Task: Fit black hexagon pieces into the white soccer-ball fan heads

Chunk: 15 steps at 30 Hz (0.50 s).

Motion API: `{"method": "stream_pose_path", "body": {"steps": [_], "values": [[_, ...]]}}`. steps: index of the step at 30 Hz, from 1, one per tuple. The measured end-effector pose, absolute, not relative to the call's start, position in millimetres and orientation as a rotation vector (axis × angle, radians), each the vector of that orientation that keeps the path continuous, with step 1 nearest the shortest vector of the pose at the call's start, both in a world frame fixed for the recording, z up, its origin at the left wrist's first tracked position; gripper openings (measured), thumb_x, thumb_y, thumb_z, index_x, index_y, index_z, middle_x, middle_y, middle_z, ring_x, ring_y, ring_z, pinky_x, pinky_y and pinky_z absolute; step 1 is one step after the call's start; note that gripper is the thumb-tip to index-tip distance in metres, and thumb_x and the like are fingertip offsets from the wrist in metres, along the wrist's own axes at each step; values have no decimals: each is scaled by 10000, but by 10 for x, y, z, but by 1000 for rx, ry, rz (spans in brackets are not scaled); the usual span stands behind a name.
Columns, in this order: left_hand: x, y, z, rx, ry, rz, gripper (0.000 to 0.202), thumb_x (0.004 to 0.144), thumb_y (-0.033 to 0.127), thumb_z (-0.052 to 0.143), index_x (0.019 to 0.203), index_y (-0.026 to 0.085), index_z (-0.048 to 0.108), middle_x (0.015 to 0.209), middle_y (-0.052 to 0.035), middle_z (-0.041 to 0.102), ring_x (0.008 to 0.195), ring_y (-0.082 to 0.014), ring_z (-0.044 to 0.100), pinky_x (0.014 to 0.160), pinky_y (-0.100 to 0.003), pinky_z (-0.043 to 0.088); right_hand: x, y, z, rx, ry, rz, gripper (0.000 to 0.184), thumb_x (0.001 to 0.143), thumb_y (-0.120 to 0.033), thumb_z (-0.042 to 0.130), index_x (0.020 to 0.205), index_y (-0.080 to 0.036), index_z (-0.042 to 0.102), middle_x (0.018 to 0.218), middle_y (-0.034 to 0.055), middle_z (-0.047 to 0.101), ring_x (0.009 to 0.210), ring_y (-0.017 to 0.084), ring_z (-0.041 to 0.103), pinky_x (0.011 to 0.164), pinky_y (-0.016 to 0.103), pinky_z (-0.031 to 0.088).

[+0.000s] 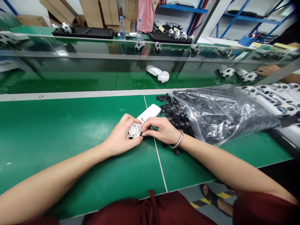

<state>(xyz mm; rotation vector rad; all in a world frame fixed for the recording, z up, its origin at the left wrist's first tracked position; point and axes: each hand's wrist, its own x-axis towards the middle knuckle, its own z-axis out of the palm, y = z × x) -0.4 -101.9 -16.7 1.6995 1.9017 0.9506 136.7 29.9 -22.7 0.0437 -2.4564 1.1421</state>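
My left hand (123, 135) is wrapped round the ball-shaped head (134, 130) of a white football-shaped device, whose open lattice faces up. Its flat white handle (151, 112) points away to the upper right. With thumb and fingertips pinched together, my right hand (161, 128) touches the right side of the ball. Something dark shows at those fingertips, but too little of it is visible to name. Just right of that hand lies a heap of small black plastic pieces (175, 112), spilling from a clear plastic bag (225, 112).
Beyond the pale rail (93, 94), a green conveyor belt (93, 76) carries a white-headed device (163, 77) and black-and-white ones (227, 72). More football devices (281, 97) are stacked at right. A co-worker's hand (268, 70) is at far right; a person in pink (146, 15) stands behind.
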Motion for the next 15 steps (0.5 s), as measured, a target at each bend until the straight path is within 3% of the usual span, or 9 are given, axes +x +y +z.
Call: {"method": "stream_pose_path", "body": {"steps": [6,12,15], "values": [[-4,-999,-167,1680,1899,966,368,655,203,581,1019,192,527,958,-33,451,927,-190,499,846,-349,432,1337,324,-227,78,-2463,1103,74,753,-175,650,733,-148,584,717,13,618,689,111,561,667,236,454],[57,-1017,-176,1696,1900,1025,298,655,183,564,952,182,535,927,-31,463,907,-186,495,829,-336,427,1292,344,-212,5,-2572,888,283,686,-395,700,716,-156,552,711,8,567,704,132,509,645,257,423],[1,-968,-122,1705,1894,999,279,656,188,559,934,185,553,938,-30,479,900,-180,508,823,-324,430,1245,502,-81,-108,-2626,919,358,614,-415,746,779,-154,565,753,5,575,714,130,524,637,246,433]]}}
